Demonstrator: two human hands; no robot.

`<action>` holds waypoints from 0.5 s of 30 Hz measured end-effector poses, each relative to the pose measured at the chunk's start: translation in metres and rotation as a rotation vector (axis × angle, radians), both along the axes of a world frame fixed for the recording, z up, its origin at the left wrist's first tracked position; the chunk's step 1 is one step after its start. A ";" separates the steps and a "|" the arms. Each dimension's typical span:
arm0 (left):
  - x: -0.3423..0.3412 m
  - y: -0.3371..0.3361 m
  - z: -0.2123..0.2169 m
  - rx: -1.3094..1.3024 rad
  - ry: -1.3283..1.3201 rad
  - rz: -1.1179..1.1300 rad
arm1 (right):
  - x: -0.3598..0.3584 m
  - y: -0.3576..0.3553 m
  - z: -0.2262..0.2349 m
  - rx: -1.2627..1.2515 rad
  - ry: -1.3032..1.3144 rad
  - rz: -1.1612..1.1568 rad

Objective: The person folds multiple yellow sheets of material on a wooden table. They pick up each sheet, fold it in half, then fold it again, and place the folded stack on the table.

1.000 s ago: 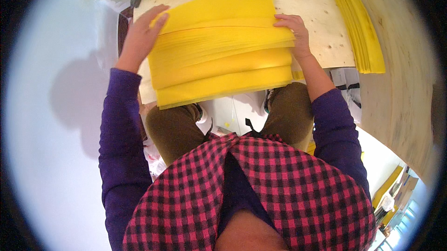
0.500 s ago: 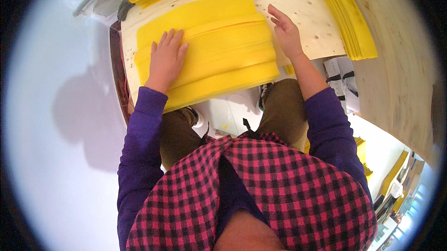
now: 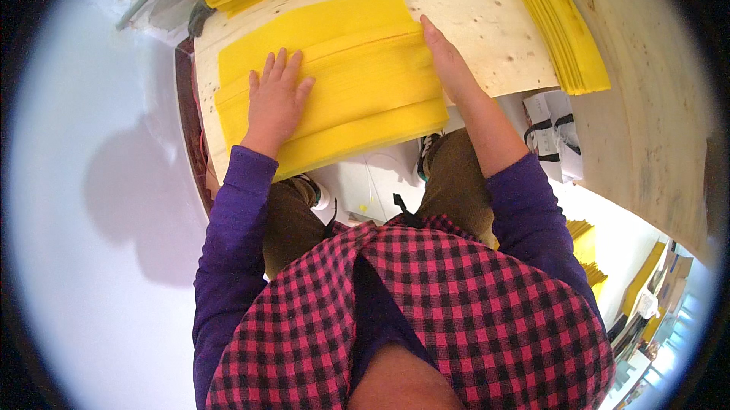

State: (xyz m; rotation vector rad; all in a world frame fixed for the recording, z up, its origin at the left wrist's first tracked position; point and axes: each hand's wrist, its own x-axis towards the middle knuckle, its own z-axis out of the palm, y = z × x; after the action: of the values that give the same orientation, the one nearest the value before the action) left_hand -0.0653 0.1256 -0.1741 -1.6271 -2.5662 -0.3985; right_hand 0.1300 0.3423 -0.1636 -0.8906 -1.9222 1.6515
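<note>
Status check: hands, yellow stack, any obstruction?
Left hand flat on yellow stack. Right hand against its right edge. Stack lies on plywood table. No obstruction.

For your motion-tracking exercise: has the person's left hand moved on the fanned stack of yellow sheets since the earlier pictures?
Yes. The left hand has slid from the far left corner of the fanned stack of yellow sheets inward, and now lies flat on top, nearer the pale plywood table's front edge.
</note>
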 end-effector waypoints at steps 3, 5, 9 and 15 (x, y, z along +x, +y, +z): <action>0.002 -0.004 -0.002 0.017 -0.007 0.001 | 0.003 -0.001 -0.002 0.025 0.014 0.043; 0.003 -0.006 -0.004 0.049 0.002 -0.018 | 0.006 -0.001 -0.004 0.033 0.005 0.044; 0.005 -0.008 -0.006 0.092 0.024 -0.035 | 0.010 -0.008 -0.009 0.115 -0.049 0.009; 0.003 -0.005 -0.011 0.073 0.006 -0.008 | 0.012 -0.013 -0.010 0.207 -0.067 -0.020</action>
State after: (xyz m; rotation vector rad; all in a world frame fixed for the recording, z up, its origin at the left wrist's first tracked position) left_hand -0.0624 0.1203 -0.1847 -1.6129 -2.5104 -0.4809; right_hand 0.1421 0.3296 -0.1734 -0.8891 -2.0774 1.3967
